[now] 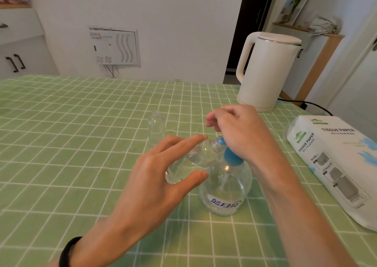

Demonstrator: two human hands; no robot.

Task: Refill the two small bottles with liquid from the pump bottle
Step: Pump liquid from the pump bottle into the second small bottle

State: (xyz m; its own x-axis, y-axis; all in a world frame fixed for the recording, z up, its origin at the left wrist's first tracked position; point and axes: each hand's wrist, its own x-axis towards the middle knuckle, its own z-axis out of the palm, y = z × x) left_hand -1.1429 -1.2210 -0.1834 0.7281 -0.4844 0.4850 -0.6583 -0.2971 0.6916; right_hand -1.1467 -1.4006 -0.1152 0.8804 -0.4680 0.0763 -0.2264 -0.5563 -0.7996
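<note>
Holding hand: the left hand (155, 176), low centre of the frame, has its thumb under and its fingers over the tilted small bottle (195, 158) – clamped on it, with the forefinger stretched along its upper side.
Tilted small bottle: clear, lifted off the cloth and leaning right, its open neck against the spout of the blue pump (230, 156).
Right hand: the right hand (238, 129) sits right of centre on top of the pump, its heel over the blue head and its fingers curled forward above it; the head is hidden beneath, so whether the fingers clasp it cannot be told.
Pump bottle: the pump bottle (226, 191) stands upright below the right hand, round and clear, with a blue-lettered label on its front and a dip tube showing inside.
Upright small bottle: the upright small bottle (156, 127) stands uncapped on the cloth behind the left hand's fingertips, apart from both hands.
Wristband: a black wristband (68, 250) circles the left wrist at the lower left.
Tablecloth: a green checked tablecloth (81, 123) covers the table across the whole lower frame.
Tissue pack: a white tissue pack (334, 160) marked TISSUE PAPER lies flat at the right edge.
Kettle: a cream kettle (267, 70) stands at the upper right, lid closed – a black cable (314, 104) runs off behind it.
Wall panel: a white wall panel (115, 46) is fixed to the wall at the upper left.
</note>
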